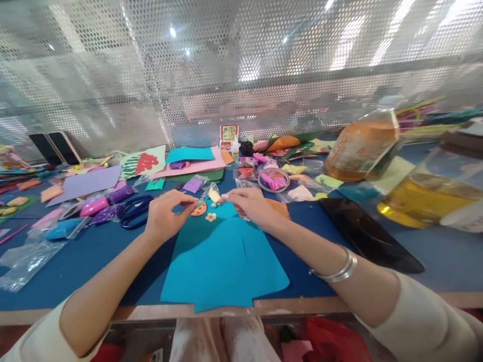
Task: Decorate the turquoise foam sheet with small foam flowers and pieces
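A turquoise paper sheet (pixel 222 261) lies on the blue table in front of me. On its far end sit a small orange dotted clay disc (pixel 198 208) and a tiny yellow clay flower (pixel 211 217). My left hand (pixel 164 216) is curled with its fingertips pinched at the disc. My right hand (pixel 251 206) rests on the sheet's far edge, fingers pinched on a small pale-yellow clay piece (pixel 214 195). A silver bangle (pixel 339 269) is on my right wrist.
Blue scissors (pixel 133 211) and bagged pink and purple clay (pixel 103 203) lie left. A round tub of pink clay (pixel 273 180) sits behind my right hand. A black phone (pixel 368 234) and two bottles of amber liquid (pixel 362 146) stand right. Coloured paper sheets (pixel 188 161) fill the back.
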The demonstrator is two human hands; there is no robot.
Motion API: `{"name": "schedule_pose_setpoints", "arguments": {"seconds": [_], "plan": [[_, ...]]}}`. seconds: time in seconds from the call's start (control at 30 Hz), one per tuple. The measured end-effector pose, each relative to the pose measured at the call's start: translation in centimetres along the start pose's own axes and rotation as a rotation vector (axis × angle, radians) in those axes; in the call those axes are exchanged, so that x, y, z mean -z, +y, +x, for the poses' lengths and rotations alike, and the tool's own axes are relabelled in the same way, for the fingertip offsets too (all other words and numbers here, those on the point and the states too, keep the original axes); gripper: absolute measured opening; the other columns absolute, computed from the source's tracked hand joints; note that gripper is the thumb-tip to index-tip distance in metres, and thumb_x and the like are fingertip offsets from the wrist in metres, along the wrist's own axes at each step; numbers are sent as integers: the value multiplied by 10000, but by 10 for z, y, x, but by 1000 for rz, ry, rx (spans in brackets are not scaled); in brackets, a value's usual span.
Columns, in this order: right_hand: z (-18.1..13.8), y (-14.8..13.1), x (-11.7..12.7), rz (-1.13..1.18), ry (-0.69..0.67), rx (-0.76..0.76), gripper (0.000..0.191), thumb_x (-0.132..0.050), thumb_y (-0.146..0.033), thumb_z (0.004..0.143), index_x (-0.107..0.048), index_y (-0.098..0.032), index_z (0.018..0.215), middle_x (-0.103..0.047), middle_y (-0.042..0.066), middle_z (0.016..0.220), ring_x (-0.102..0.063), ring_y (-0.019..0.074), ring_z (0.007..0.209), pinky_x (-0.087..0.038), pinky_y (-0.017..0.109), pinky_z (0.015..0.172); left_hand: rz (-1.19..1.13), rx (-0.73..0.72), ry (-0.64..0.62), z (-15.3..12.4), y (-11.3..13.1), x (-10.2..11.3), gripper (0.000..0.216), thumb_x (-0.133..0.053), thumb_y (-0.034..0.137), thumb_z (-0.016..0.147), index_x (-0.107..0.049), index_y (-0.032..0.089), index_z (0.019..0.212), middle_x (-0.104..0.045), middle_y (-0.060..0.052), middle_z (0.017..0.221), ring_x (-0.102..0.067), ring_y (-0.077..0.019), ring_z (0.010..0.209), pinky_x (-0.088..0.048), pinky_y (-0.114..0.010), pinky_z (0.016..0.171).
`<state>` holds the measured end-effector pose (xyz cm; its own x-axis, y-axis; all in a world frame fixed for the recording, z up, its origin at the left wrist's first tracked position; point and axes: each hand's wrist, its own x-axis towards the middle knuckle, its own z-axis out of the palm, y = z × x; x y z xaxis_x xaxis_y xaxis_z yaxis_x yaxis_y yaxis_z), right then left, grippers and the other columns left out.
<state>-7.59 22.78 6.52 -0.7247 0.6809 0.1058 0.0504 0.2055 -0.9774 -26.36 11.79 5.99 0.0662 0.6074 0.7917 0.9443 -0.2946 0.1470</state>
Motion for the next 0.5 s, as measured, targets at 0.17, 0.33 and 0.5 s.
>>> {"name": "schedule_pose_setpoints", "arguments": {"seconds": [0.17,0.33,0.5], "plan": [[6,6,7,-124,92,64,308,-501,-373,718,-653,-108,679,-277,-72,408,-254,64,400,-176,234,427,-2,111,-65,0,-6,0,219,-497,300,855,-612,146,750,-635,-9,640,-582,-109,580,-428,-205,579],[7,7,11,-296,137,132,313,-481,-342,737,-683,-108,685,-360,-41,442,-329,80,448,-226,234,464,46,190,-131,0,-4,3,427,-388,313,896,-489,162,509,-515,14,465,-489,-88,450,-349,-210,500],[7,8,14,-410,158,191,319,-483,-333,749,-702,-106,702,-470,-9,530,-366,81,487,-246,231,480,-27,238,-167,-2,-7,3,471,-406,363,882,-472,165,459,-505,21,390,-480,-83,386,-344,-202,472]]}}
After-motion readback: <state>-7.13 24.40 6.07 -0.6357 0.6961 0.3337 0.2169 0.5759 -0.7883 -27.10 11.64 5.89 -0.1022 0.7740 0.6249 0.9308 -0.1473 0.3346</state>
